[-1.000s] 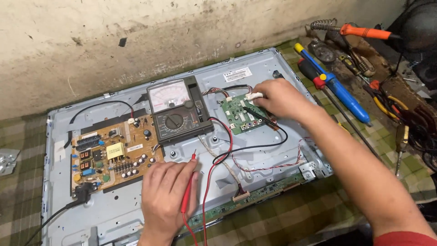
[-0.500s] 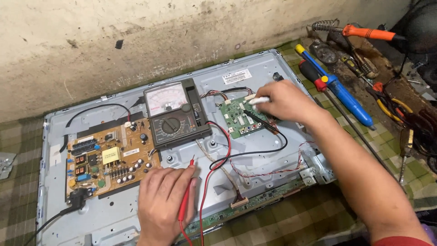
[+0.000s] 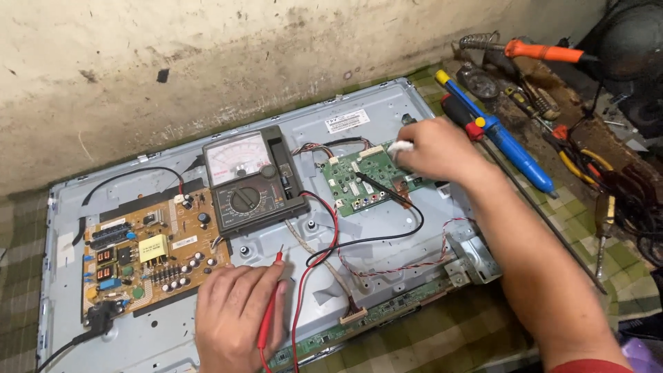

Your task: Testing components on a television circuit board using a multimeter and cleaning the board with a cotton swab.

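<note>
A flat-screen panel [image 3: 387, 252] lies back-up on a checked cloth. An analogue multimeter [image 3: 252, 183] rests on it between a brown power board [image 3: 145, 252] and a green main board [image 3: 359, 183]. My left hand [image 3: 238, 318] grips the red probe [image 3: 271, 304], whose tip points at the bare metal chassis. My right hand [image 3: 435, 148] hovers over the green board's right end, fingertips pinched on a small white piece [image 3: 400, 146]. The black probe [image 3: 380, 188] lies slanted across the green board just below that hand.
Red and black leads loop over the chassis. To the right lie a blue-handled tool [image 3: 507, 145], an orange-handled soldering iron [image 3: 545, 52], pliers [image 3: 580, 162] and other tools. A stained wall [image 3: 242, 55] runs behind the panel.
The view has shifted slightly. My right hand stays at the green board with the white piece, and my left hand keeps the red probe in the same place.
</note>
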